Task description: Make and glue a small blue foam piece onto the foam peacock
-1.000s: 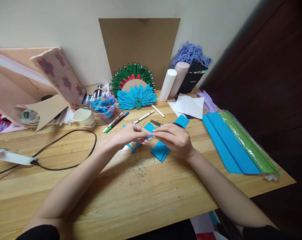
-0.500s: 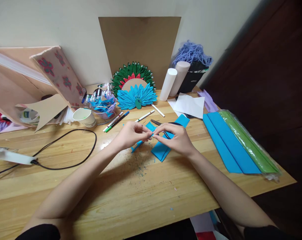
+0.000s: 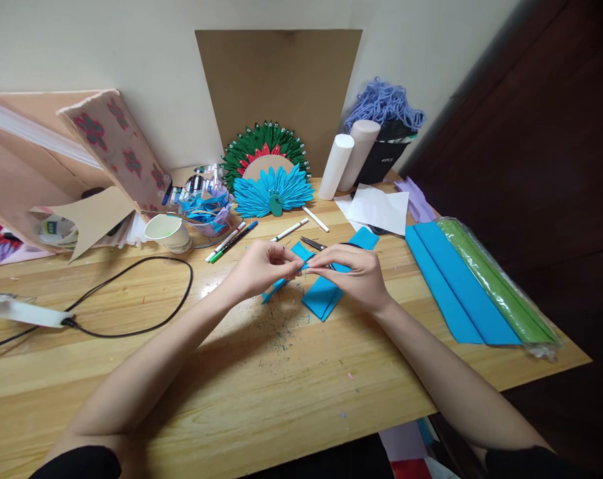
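Note:
Between the fingertips of both hands is a small piece of blue paper [image 3: 304, 265], mostly covered by the fingers. My left hand [image 3: 268, 269] pinches its left end, and my right hand [image 3: 354, 274] pinches the right end. Under and beside my right hand lies a folded blue paper strip [image 3: 320, 297]. Scissors [image 3: 314, 243] rest just behind the right fingers, their handles partly hidden. A narrow blue scrap [image 3: 274, 291] lies below my left hand. Farther back, a blue paper fan shape with a green centre [image 3: 276, 193] leans before a green and red one [image 3: 266, 136].
Markers [image 3: 234, 241] and a paper cup [image 3: 167, 233] stand or lie at the left, near a glue gun [image 3: 26, 311] with a looped black cord. White rolls [image 3: 337, 166] stand at the back right. Blue sheets [image 3: 455, 286] and a green wrapped pack [image 3: 500, 286] lie at the right.
The fingers of my right hand have shifted slightly and are now straighter, and a little more blue paper shows at the fingertips. My left hand has hardly moved.

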`<state>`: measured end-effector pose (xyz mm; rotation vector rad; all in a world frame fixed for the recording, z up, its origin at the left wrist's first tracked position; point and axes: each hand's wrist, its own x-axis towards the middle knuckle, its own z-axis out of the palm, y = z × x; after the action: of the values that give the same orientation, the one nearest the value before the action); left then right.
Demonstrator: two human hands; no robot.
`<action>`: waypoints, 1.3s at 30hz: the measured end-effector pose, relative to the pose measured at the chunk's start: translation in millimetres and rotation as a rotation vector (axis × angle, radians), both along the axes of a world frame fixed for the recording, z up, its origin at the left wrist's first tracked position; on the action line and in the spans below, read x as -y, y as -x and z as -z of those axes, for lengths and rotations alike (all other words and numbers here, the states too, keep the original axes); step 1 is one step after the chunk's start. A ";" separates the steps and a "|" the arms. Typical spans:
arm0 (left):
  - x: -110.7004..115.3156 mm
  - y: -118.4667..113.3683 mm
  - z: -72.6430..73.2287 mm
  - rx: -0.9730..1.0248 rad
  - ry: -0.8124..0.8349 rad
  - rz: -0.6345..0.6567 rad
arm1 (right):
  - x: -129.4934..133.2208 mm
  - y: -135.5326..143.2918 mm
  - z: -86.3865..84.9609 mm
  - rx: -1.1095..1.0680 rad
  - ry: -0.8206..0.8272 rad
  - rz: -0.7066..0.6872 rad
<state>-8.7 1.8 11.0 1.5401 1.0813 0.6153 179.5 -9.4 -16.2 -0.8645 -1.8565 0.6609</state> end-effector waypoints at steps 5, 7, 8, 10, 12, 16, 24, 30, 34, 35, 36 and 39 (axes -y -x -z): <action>-0.1 -0.6 -0.4 -0.006 -0.020 -0.020 | -0.8 1.3 2.0 -0.037 0.092 0.058; -0.2 -1.0 -0.3 0.004 -0.025 -0.036 | -1.6 2.0 3.6 -0.064 0.148 0.053; -0.3 -1.2 -0.2 0.014 -0.021 -0.043 | -1.9 2.2 4.3 -0.073 0.170 0.051; -0.2 -1.8 -0.2 0.040 -0.008 -0.052 | -2.2 2.2 5.0 -0.075 0.187 0.058; -0.1 -2.6 -0.6 0.059 0.013 -0.060 | -2.1 1.6 4.8 -0.064 0.167 0.072; -0.1 -3.5 -2.1 0.077 0.047 -0.075 | -1.9 -0.7 3.4 -0.041 0.082 0.066; -1.1 -2.4 -2.3 0.118 0.074 -0.070 | -3.3 -4.0 2.8 -0.004 -0.037 0.014; 0.0 -4.3 -4.6 0.115 0.094 -0.093 | -1.5 -3.6 0.9 0.015 -0.068 0.048; 0.1 -4.5 -4.6 0.117 0.077 -0.093 | -1.5 -3.8 1.3 0.040 -0.110 0.048; 0.1 -4.2 -4.2 0.118 0.070 -0.091 | -1.5 -3.9 1.5 0.043 -0.122 0.048; 0.1 -3.8 -3.9 0.115 0.065 -0.090 | -1.5 -4.0 1.7 0.043 -0.130 0.050; 0.5 -2.7 -3.2 0.101 0.056 -0.089 | -1.0 -4.4 1.8 0.013 -0.112 0.063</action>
<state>-6.0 1.3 14.2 1.4042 1.0857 0.7102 183.9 -8.4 -17.9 -0.8516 -1.8519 0.5086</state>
